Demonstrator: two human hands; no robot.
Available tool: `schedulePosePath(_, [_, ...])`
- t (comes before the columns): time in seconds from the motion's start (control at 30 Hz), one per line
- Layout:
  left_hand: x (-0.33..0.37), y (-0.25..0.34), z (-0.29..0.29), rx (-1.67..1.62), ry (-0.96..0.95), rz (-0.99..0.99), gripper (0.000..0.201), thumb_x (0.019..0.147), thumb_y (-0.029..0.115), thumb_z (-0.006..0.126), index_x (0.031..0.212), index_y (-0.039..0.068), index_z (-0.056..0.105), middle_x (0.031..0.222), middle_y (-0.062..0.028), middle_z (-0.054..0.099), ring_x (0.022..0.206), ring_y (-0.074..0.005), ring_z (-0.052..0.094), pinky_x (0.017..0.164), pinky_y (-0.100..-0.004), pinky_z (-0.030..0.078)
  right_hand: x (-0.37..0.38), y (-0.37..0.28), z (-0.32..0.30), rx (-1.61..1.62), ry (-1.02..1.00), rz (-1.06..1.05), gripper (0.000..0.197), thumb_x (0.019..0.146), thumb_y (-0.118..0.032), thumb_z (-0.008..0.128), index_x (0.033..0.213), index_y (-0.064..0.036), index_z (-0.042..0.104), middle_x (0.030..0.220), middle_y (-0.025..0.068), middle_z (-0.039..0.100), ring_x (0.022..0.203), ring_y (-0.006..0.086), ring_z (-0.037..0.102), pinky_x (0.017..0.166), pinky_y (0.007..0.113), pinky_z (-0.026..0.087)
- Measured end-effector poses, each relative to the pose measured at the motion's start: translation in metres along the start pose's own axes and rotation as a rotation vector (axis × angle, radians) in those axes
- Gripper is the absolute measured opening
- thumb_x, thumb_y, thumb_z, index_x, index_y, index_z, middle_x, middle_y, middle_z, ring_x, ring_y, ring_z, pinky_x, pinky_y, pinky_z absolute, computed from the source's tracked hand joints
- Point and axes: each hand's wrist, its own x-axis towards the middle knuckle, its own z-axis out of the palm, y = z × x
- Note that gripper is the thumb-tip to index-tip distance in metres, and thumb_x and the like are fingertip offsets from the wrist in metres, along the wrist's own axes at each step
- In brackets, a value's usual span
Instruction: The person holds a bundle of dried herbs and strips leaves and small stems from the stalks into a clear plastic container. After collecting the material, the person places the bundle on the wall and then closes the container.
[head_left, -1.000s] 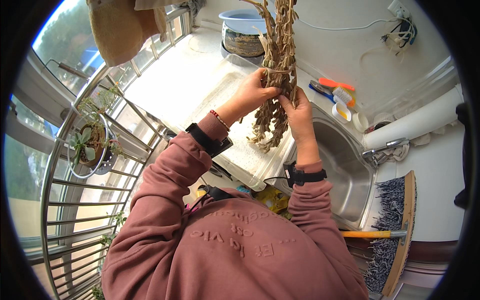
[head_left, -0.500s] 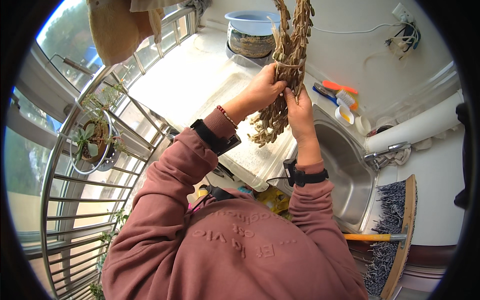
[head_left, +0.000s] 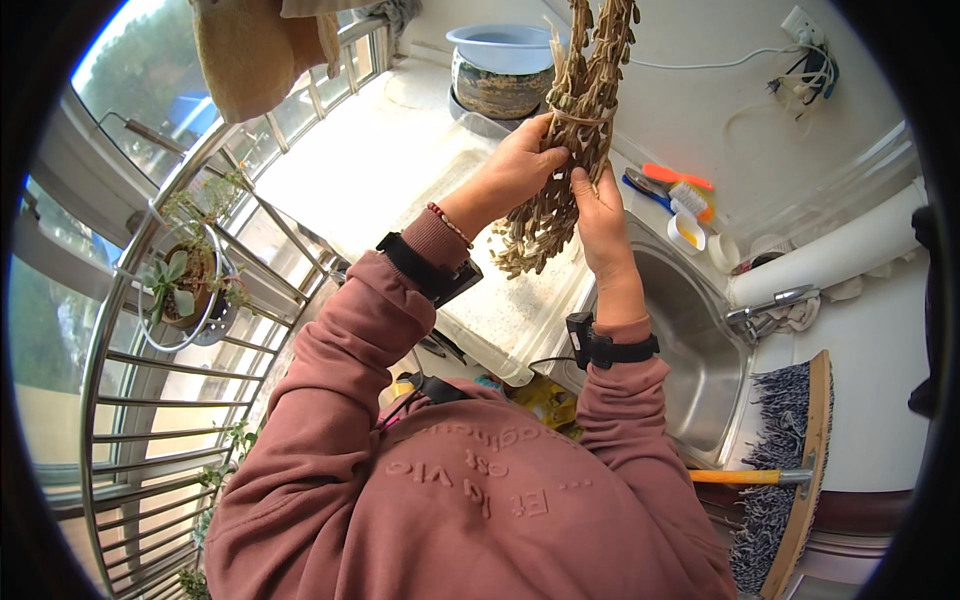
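Between left hand (head_left: 520, 172) and right hand (head_left: 606, 225) runs the dried plant bundle (head_left: 588, 95), seemingly pinched by both.

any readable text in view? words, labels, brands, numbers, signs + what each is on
Sweatshirt: raised lettering on the front, upside down in the view; wording not copied here.
Yellow bag: too small and crumpled to make out any print.
Dried plant bundle, pot, wrist straps: no readable text.

Lettering (head_left: 489, 464) (raised) on sweatshirt (head_left: 440, 545)
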Motion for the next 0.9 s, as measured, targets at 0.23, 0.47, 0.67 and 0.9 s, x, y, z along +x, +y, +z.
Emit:
schedulePosePath(0.23, [0.003,-0.002,0.000,0.075,0.028,-0.020,0.045,0.096,0.004,0.054,0.140,0.001,0.042,0.115,-0.0109,0.062,0.102,-0.0130,0.058,0.087,-0.0260,0.050,0.002,0.001,-0.004,0.123,-0.020,0.041,0.046,0.106,-0.021,0.044,0.147,-0.0030,0.034,0.138,0.0046,0.049,0.124,0.0139,0.046,0.107,0.030,0.035])
schedulePosePath(0.47, [0.004,-0.003,-0.002,-0.005,0.027,-0.058,0.046,0.095,0.006,0.057,0.137,-0.002,0.042,0.117,-0.0118,0.061,0.104,-0.0159,0.058,0.091,-0.0282,0.049,0.000,0.001,-0.003,0.103,-0.102,0.058,0.055,0.105,-0.024,0.046,0.152,-0.0038,0.025,0.148,0.0073,0.039,0.136,0.0162,0.035,0.114,0.031,0.026])
schedulePosePath(0.67, [-0.002,-0.008,-0.016,-0.061,-0.014,-0.125,0.045,0.093,0.004,0.060,0.135,-0.004,0.046,0.118,-0.0112,0.061,0.106,-0.0147,0.059,0.093,-0.0289,0.049,-0.003,0.006,-0.013,-0.004,-0.254,0.000,0.084,0.091,-0.019,0.071,0.154,-0.0035,0.017,0.146,0.0144,0.041,0.133,0.0208,0.041,0.111,0.034,0.033])
schedulePosePath(0.9, [-0.010,-0.002,-0.012,-0.163,-0.158,-0.099,0.059,0.091,0.019,0.068,0.141,-0.001,0.043,0.129,-0.0127,0.058,0.114,-0.0168,0.057,0.099,-0.0311,0.046,-0.006,0.005,-0.021,0.035,-0.061,0.231,0.036,0.085,-0.011,0.075,0.116,0.0014,0.063,0.103,0.0061,0.069,0.089,0.0122,0.064,0.081,0.027,0.051])
